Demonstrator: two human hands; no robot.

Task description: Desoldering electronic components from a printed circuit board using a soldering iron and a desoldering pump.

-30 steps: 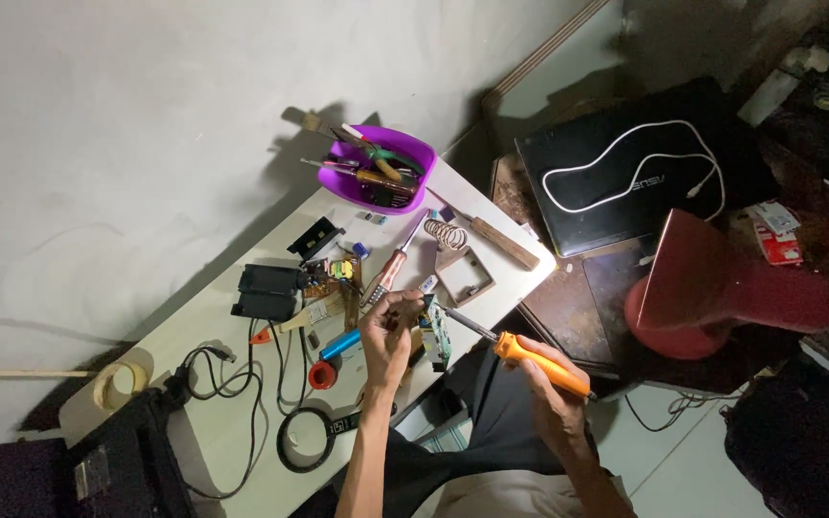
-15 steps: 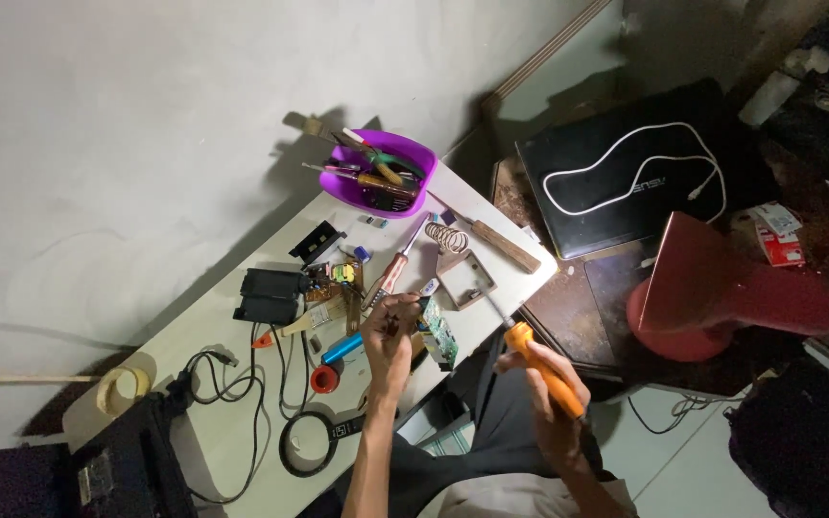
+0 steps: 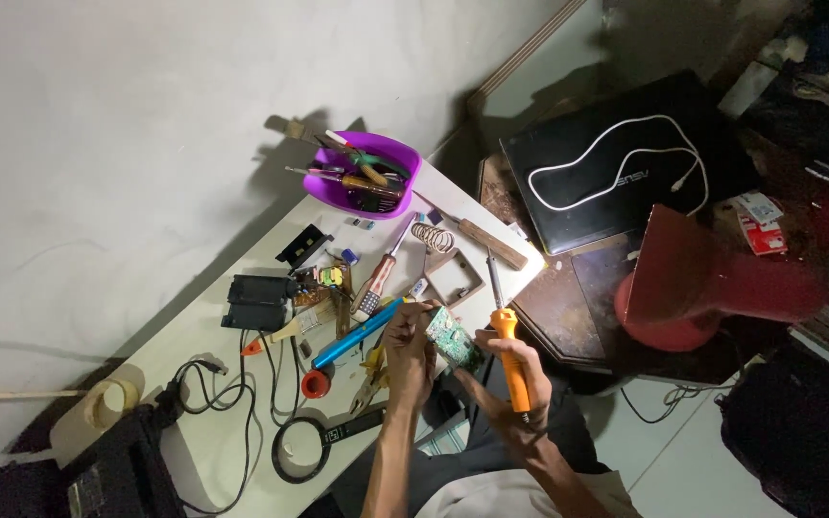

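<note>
1. Head view: I see left hand [image 3: 405, 341], fingers pinching green circuit board [image 3: 453, 338] at counter [image 3: 213, 326] edge.
2. Right hand [image 3: 522, 388], fingers wrapped round orange-handled soldering iron [image 3: 508, 350], tip up, just beside board.
3. Purple bowl [image 3: 362, 175] w/ tools at far end.
</note>
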